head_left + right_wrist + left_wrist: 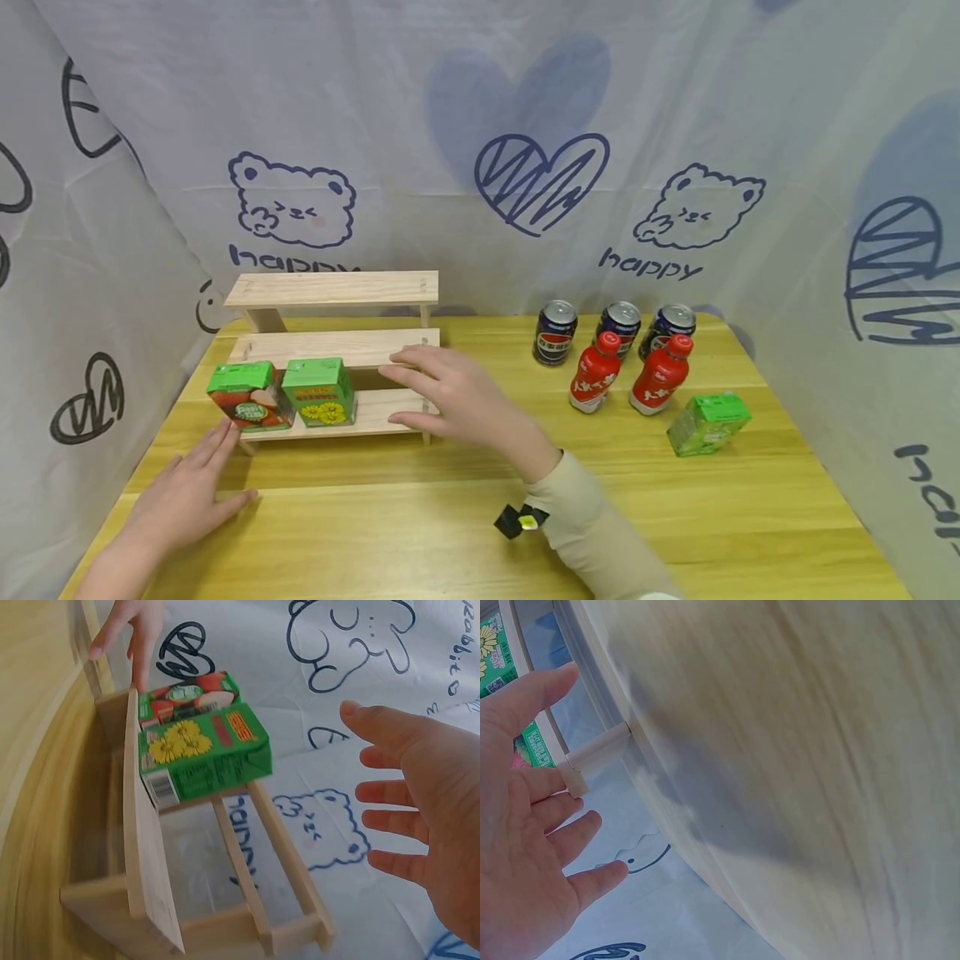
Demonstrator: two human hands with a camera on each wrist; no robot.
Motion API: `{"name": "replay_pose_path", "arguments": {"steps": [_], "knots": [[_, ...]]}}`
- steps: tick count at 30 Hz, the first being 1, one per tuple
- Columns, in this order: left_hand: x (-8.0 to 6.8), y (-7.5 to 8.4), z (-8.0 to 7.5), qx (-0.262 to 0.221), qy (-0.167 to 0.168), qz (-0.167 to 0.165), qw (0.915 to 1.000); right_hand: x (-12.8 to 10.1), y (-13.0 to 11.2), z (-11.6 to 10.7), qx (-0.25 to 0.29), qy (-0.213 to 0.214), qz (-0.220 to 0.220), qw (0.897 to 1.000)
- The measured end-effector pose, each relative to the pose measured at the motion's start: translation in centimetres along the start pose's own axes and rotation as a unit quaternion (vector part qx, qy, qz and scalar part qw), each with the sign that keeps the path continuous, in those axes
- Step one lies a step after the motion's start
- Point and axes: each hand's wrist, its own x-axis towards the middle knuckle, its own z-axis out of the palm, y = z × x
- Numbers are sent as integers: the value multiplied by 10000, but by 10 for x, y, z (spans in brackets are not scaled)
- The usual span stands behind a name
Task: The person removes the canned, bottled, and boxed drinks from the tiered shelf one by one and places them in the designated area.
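Observation:
A three-tier wooden shelf (332, 287) stands on the left of the table. On its bottom tier sit a red-and-green drink carton (251, 398) with apple pictures and a green drink carton (321, 393) with yellow flowers, side by side. My left hand (187, 492) lies with straight fingers at the shelf's front left corner, by the apple carton; whether it touches the carton I cannot tell. Over the right part of the lower tiers is my right hand (450, 392), its fingers spread and apart from the cartons. The right wrist view shows this hand (420, 802) holding nothing.
Several drinks stand on the right of the table: dark blue cans (556, 333) at the back, red bottles (596, 372) before them, and a light green carton (707, 425) nearest the right edge. A white printed cloth (405, 125) hangs behind and at both sides.

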Motion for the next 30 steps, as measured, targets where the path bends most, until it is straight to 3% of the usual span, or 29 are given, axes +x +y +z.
{"name": "replay_pose_path", "arguments": {"steps": [20,30], "knots": [[0,0,-1,-27,-6,-7,10000,51,-21,42,96,-341,733,9967],[1,0,-1,22,-18,-37,10000,68,-29,59,-188,-1393,1099,9840]]}}
